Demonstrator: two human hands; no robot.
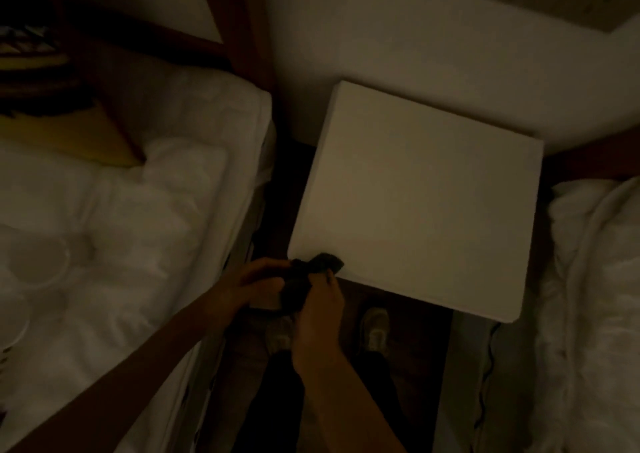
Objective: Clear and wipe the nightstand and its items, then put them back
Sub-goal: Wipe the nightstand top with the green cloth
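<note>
The room is dim. From the head view, both hands meet just in front of the near left corner of the nightstand [415, 203], a pale square top turned slightly, so that this corner points toward the hands. The left hand [249, 286] curls its fingers round a dark cloth [308, 279] from the left, and the right hand [320, 321] grips the same cloth from below, its fingertips pinched on the upper edge. The cloth is bunched between them, its top fold lying over the nightstand's front edge right at that corner; its long axis I cannot tell in this light. To the left of the hands runs a bed [121, 227] with white bedding, close beside the left forearm, and a faint round shape, too dim to name, lies on it farther left. Right of the nightstand, well away from the hands, is more white bedding [595, 296]. Below the hands two shoes [374, 328] stand on a dark floor.
</note>
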